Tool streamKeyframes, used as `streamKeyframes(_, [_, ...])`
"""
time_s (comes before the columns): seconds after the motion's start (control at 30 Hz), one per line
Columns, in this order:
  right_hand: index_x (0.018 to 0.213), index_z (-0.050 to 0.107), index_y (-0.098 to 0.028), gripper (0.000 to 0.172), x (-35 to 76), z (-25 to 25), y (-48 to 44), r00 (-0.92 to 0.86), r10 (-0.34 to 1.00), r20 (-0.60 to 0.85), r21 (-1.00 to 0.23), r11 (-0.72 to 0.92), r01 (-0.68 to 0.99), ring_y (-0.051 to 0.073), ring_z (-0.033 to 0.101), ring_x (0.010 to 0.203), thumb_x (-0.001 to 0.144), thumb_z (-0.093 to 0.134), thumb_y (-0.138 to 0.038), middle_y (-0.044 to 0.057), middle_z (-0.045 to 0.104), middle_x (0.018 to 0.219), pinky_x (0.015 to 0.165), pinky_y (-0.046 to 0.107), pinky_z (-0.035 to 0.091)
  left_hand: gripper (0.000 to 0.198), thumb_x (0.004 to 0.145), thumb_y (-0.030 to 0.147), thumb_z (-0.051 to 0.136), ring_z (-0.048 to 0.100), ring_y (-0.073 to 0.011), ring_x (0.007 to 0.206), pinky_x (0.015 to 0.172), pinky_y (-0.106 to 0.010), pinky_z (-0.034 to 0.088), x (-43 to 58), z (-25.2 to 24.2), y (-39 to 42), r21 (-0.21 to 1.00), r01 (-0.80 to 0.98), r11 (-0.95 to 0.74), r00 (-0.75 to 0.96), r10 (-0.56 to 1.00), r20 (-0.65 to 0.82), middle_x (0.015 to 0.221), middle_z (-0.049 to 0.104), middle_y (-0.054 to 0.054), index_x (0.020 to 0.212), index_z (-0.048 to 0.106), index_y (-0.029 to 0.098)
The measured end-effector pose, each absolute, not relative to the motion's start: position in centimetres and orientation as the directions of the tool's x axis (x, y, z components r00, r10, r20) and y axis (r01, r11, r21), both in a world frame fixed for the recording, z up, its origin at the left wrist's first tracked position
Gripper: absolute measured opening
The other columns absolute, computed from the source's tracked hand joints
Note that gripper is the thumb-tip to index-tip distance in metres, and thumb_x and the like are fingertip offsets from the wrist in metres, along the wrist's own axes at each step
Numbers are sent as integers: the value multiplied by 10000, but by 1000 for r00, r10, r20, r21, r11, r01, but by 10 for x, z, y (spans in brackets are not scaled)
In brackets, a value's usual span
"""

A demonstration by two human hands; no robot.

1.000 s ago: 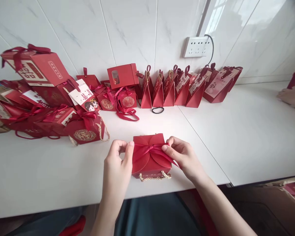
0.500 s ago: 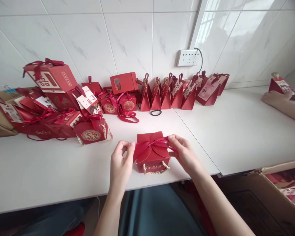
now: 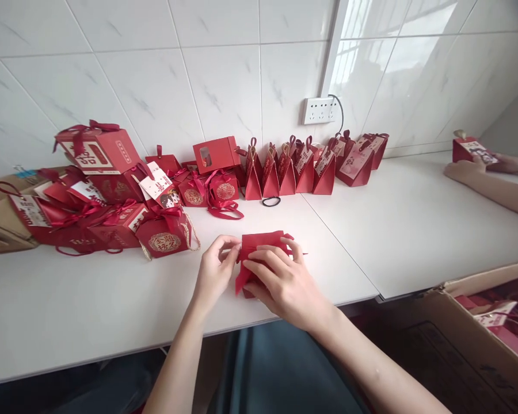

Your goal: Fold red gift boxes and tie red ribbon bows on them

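White bench: left fingers pinching ribbon; right fingers spread over red box, likely to steady it.

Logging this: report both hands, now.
Left hand: pinched closed at the red box; hold unclear.
Right hand: fingers spread over the box; grip cannot be told.

Bright glare on wall tiles, edges seemingly stretched.
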State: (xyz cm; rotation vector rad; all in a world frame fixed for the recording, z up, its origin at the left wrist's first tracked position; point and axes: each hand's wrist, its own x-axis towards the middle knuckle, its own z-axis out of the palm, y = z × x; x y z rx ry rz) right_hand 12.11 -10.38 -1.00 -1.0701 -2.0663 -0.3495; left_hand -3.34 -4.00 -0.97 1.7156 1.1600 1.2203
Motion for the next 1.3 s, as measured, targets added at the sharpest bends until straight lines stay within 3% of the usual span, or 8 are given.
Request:
streamKeyframes(0.13, [1024,647,-142,166,123,-20,-108,-288,471,834,-133,677,724,182,626,1030,913,535,-92,67,716,992,994,409,360,140,837,307,534,594,-192,1049,932,-314,474,-26,7,-48,840,294,-456,248,885,393,1025,637,-39,885,625,213])
streamKeyframes(0.33, [899,686,-174,138,120,-32,-111,-134,390,911,-176,662,729,141,600,793,875,583,-85,32,632,788,906,379,428,162,791,282,586,568,-217,1085,976,-368,448,-10,21,-51,760,513,-400,317,911,265,1066,620,-48,928,634,209])
streamKeyframes(0.6, [896,658,-188,109,120,-27,-122,-185,407,895,-176,700,692,132,609,782,874,580,-115,9,627,781,952,410,366,107,754,299,618,564,-236,1090,1006,-383,422,-6,17,-47,783,522,-339,271,936,225,1073,557,-48,713,682,222])
streamKeyframes(0.7, [917,611,-177,91,137,-17,-122,-77,462,883,-301,686,663,181,608,831,871,541,-213,51,632,843,936,446,379,105,750,306,627,570,-231,1069,1006,-380,422,-6,17,-47,790,513,-335,266,938,224,1053,559,-43,723,688,225])
streamKeyframes(0.77, [892,572,-182,150,151,-11,-117,157,624,765,-553,513,657,202,590,815,886,485,-304,69,625,849,825,410,433,102,752,312,630,568,-226,1067,1005,-377,422,-6,16,-47,786,518,-339,267,936,227,1050,561,-38,734,691,232])
streamKeyframes(0.83, [782,538,-195,274,163,-5,-109,291,837,463,-789,239,566,193,559,726,903,434,-418,47,597,761,692,347,441,100,755,316,630,567,-223,1069,1001,-373,424,-6,15,-48,779,523,-345,269,934,233,1053,561,-34,745,694,239])
streamKeyframes(0.93, [619,441,-206,419,168,0,-103,185,981,66,-918,-13,395,137,434,571,886,410,-528,-18,462,606,552,269,369,100,760,313,626,568,-220,1064,994,-373,429,-6,14,-49,775,527,-348,264,934,240,1052,558,-34,749,698,244])
streamKeyframes(1.3, [629,424,-199,347,146,2,-149,98,994,42,-940,7,342,114,351,586,892,449,-424,-22,411,624,472,212,291,101,744,299,632,582,-208,991,936,-363,460,-2,13,-49,786,501,-361,240,931,275,996,555,-42,699,667,216])
